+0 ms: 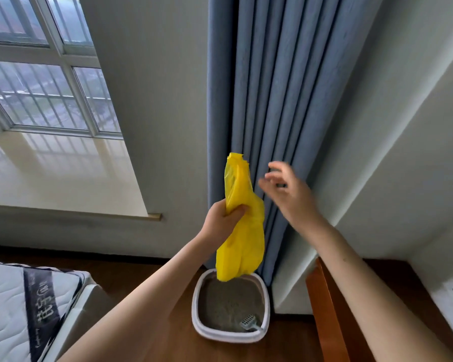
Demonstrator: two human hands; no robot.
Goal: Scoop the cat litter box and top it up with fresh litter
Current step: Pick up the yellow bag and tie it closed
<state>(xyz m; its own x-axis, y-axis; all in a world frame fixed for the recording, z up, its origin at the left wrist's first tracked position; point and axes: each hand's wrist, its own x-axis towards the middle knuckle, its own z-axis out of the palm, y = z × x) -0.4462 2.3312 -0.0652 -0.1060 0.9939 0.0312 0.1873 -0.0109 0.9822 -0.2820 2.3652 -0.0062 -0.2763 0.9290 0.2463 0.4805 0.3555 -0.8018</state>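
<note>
From the head camera, you are holding a yellow plastic bag (242,226) up in front of you with your left hand (221,222). That grip is closing round the bag's middle, thumb across the front, so the top of the bag is sticking up above your fist and the rest is hanging down below it. Your right hand (289,190) is hovering just beside the bag's upper part, apart from it, with fingers spread and loosely bent; this grip is holding nothing, and the fingers are blurring in the picture.

Below your hands, the litter box (198,304) is sitting on the wooden floor (173,343), a white tray with rounded corners filled with grey litter (228,304). The bag's lower end is hanging in front of the box's far rim. A small grey slotted scoop (249,322) is lying in the litter at the near right corner, its handle leaning on the rim.

Blue curtains (272,100) are hanging right behind the box. A window (39,82) with a pale sill is showing to the left, a mattress (19,309) corner is sitting at the lower left, and a wooden piece of furniture (322,304) is standing to the right of the box.
</note>
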